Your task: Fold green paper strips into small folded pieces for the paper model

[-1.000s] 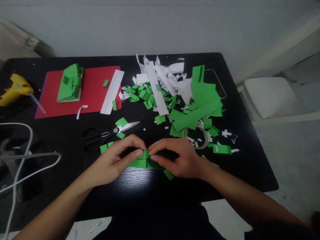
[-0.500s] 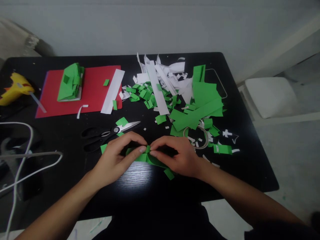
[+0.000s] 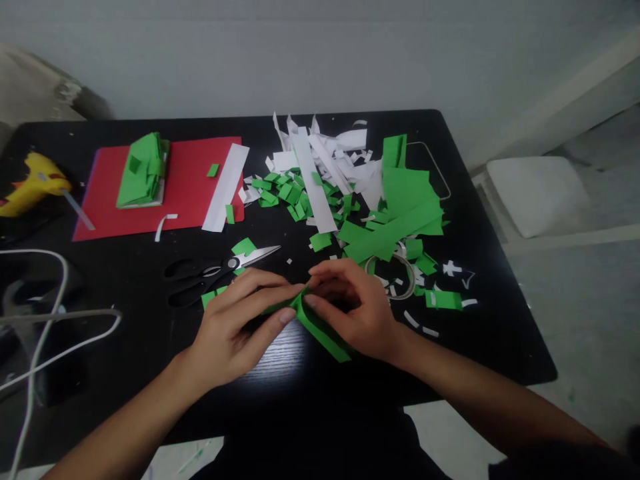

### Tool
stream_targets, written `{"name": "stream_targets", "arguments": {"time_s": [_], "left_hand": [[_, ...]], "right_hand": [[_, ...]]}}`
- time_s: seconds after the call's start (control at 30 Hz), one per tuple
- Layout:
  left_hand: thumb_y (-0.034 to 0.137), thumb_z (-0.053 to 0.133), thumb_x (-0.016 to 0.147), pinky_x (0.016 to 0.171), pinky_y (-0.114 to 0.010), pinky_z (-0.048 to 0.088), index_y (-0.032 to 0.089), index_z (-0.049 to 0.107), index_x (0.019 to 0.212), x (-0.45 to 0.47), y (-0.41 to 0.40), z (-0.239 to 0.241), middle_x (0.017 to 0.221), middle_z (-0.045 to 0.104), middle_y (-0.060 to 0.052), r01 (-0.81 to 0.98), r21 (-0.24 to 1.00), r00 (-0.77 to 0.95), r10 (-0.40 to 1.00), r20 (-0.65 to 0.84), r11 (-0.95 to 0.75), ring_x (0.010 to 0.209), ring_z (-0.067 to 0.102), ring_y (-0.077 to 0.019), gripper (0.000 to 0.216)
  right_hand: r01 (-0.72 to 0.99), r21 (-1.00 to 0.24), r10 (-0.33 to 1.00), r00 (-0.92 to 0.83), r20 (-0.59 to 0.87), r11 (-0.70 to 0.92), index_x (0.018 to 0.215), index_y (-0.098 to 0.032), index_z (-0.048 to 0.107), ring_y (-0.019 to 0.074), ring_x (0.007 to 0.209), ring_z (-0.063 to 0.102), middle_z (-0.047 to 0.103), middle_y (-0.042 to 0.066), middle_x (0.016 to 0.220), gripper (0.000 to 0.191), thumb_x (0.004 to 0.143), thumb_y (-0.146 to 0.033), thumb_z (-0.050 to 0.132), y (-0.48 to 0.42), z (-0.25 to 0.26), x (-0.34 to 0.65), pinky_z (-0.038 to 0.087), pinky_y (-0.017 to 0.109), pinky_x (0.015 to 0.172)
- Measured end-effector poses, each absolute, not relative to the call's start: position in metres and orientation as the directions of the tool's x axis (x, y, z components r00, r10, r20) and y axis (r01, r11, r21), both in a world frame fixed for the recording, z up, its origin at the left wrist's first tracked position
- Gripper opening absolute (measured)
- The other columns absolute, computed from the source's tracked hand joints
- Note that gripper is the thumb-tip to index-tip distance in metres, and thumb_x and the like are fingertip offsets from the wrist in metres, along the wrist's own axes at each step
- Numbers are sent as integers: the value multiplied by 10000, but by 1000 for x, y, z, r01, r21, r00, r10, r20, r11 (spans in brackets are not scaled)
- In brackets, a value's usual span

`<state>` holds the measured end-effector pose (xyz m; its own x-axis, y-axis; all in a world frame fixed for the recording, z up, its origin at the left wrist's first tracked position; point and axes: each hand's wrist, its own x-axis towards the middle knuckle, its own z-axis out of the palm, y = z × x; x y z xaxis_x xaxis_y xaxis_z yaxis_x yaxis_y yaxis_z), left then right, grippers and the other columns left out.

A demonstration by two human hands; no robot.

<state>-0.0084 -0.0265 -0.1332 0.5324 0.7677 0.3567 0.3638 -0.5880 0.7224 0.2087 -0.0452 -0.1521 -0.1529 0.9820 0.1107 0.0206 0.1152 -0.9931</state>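
Note:
Both of my hands meet over a folded green paper strip (image 3: 320, 330) near the front of the black table (image 3: 280, 380). My left hand (image 3: 240, 323) pinches the strip's left part between thumb and fingertips. My right hand (image 3: 353, 307) pinches its upper end, and the rest of the strip runs down to the right under that hand. Black-handled scissors (image 3: 215, 273) lie just behind my left hand, blades pointing right.
Behind lies a heap of green and white paper scraps (image 3: 350, 193). A red sheet (image 3: 190, 193) carries a stack of green folded paper (image 3: 143, 170). A yellow glue gun (image 3: 27, 183) and white cables (image 3: 45, 320) are at the left. A tape roll (image 3: 397, 277) lies right of my hands.
The green strip has been lifted and turned from lying flat to slanting down to the right. My right hand rose and moved back a little; my left hand's fingers stretched toward it.

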Motion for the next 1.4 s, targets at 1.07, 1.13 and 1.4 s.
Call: {"name": "stream_targets", "arguments": {"time_s": [1.07, 1.13, 1.4], "left_hand": [[236, 634, 990, 762, -278, 651, 213, 637, 1244, -3, -29, -133, 1093, 745, -76, 158, 985, 389, 921, 8, -75, 895, 768, -176, 255], [215, 657, 961, 871, -329, 638, 211, 608, 1237, -4, -30, -133, 1261, 672, -115, 220, 961, 419, 906, 62, -167, 1082, 726, -217, 281], [201, 706, 893, 1050, -455, 537, 186, 657, 1011, -1, -34, -136, 1390, 594, -142, 530, 661, 521, 819, 241, -532, 1297, 592, -303, 128]], "right_hand": [[-50, -993, 990, -90, -105, -110, 945, -210, 746, 157, 817, 771, 789, 25, 893, 102, 856, -237, 789, -42, -151, 206, 639, 257, 744], [-59, -987, 987, -66, -144, -148, 929, -208, 759, 164, 800, 770, 791, 26, 871, 129, 840, -281, 817, -42, -154, 205, 644, 274, 741], [-161, -953, 966, -8, -259, -257, 822, -202, 740, 189, 802, 759, 781, 30, 837, 255, 729, -366, 911, -39, -161, 203, 653, 346, 790]]}}
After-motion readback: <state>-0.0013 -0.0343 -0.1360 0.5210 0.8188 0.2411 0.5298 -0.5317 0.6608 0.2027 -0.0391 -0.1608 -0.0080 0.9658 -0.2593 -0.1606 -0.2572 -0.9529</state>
